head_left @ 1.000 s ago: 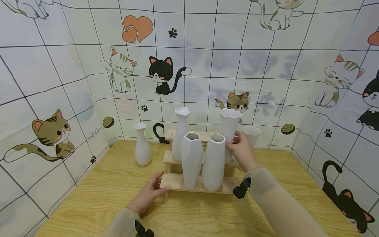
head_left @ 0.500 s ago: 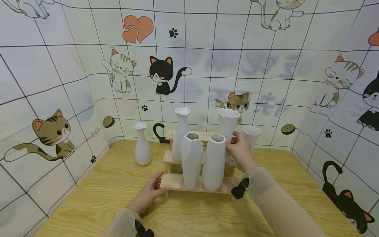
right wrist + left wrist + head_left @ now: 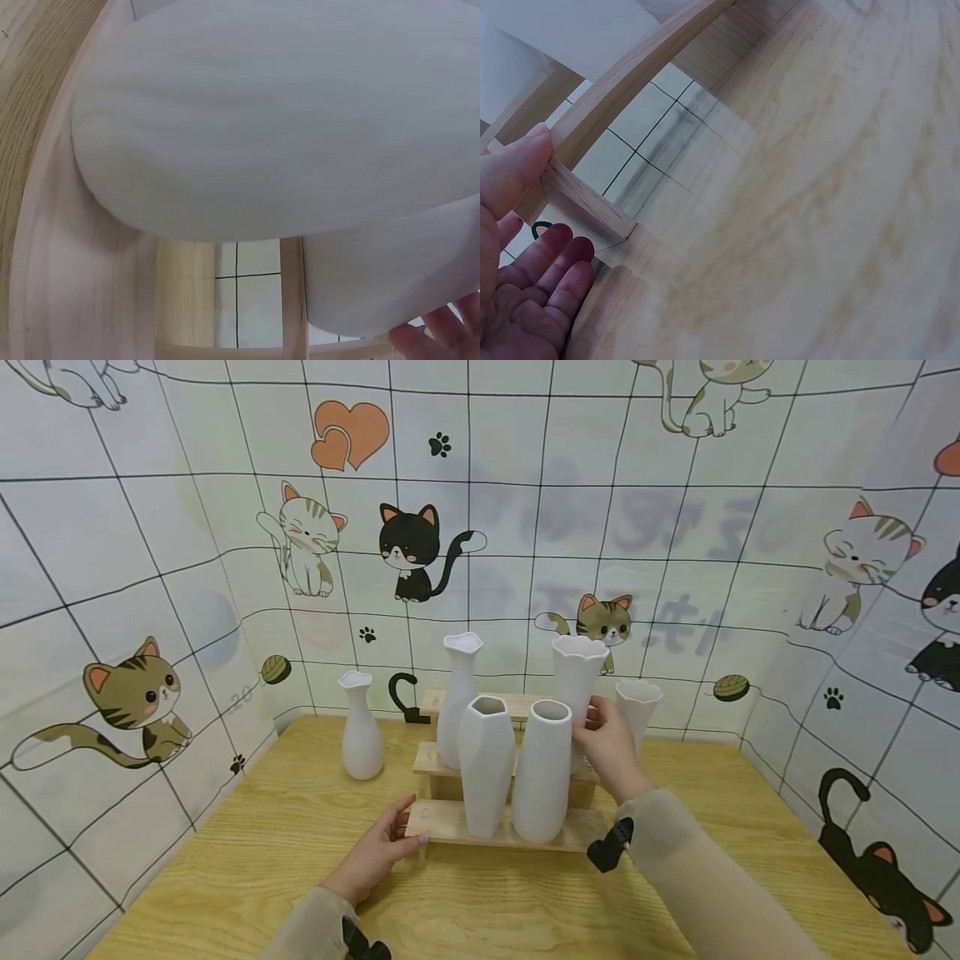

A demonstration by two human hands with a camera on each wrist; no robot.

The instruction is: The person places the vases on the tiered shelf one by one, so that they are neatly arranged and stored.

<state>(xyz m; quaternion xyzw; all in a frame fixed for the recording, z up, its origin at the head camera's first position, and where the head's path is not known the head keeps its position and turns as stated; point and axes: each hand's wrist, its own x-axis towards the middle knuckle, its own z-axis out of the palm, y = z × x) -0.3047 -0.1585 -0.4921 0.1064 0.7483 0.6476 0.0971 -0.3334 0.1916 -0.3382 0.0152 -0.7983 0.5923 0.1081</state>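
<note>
My right hand (image 3: 611,743) grips a tall white vase with a ruffled rim (image 3: 577,672) on the right of the middle tier of a small wooden stand (image 3: 442,814). In the right wrist view, fingertips (image 3: 442,334) touch that vase low on its side, behind a nearer vase. My left hand (image 3: 378,852) holds the left end of the bottom tier. The left wrist view shows its thumb (image 3: 529,161) on the shelf corner and its fingers loosely bent by the leg. A slim white vase (image 3: 457,718) stands on the middle tier's left.
On the bottom tier stand a faceted white vase (image 3: 486,768) and a rounded one (image 3: 542,777), side by side. A narrow-necked vase (image 3: 362,739) is on the wooden table (image 3: 480,902) at left. Behind my right hand is a smaller fluted vase (image 3: 637,702), its base hidden.
The right hand has shifted the ruffled vase slightly left on the middle tier, then stayed nearly still. My left hand has kept its place on the stand.
</note>
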